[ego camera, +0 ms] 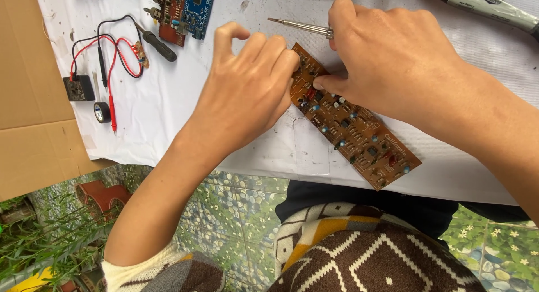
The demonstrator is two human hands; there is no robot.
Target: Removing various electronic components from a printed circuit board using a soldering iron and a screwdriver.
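Both hands, left (247, 90) and right (393, 62), curl knuckles-up, fingertips pinching the brown circuit board (353, 126).

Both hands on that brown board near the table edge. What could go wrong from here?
1. The circuit board lies with its lower corner close to the table edge; a push from the left hand could slide it off.
2. The metal-tipped tool sits just behind the right hand; its tip could catch a finger. Whether it is hot, I cannot tell.
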